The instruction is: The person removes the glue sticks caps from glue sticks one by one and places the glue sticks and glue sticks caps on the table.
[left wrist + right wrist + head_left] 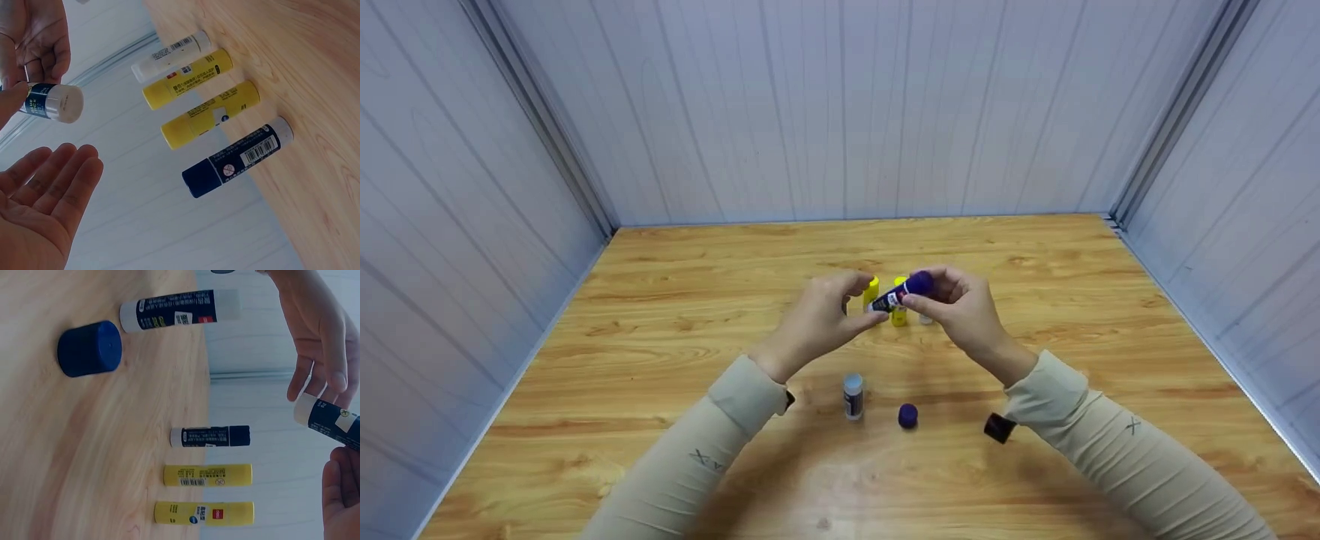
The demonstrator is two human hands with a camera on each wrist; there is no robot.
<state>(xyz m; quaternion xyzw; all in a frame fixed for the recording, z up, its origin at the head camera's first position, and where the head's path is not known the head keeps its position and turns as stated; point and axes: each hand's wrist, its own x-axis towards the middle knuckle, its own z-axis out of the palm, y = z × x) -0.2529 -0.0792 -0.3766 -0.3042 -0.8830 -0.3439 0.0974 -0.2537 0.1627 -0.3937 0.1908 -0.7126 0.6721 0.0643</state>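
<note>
My right hand [971, 311] grips a navy glue stick [892, 298] between thumb and fingers, tilted, its dark cap on the upper right and its white base toward my left hand. My left hand [825, 311] stands beside that base, fingers spread and loosely bent, the thumb overlapping the base in the head view. In the left wrist view the left fingers [62, 185] are extended below the stick's white end [66, 104]. Nearer me on the table stands a navy-labelled glue stick [177, 310] with a pale translucent top, and next to it a loose blue cap [90, 349].
Behind the hands stands a row of upright glue sticks: a navy one [236, 160], two yellow ones [211, 114] [900, 318], and a white one [171, 57]. White panel walls [840, 112] enclose the wooden table [660, 300] at the back and both sides.
</note>
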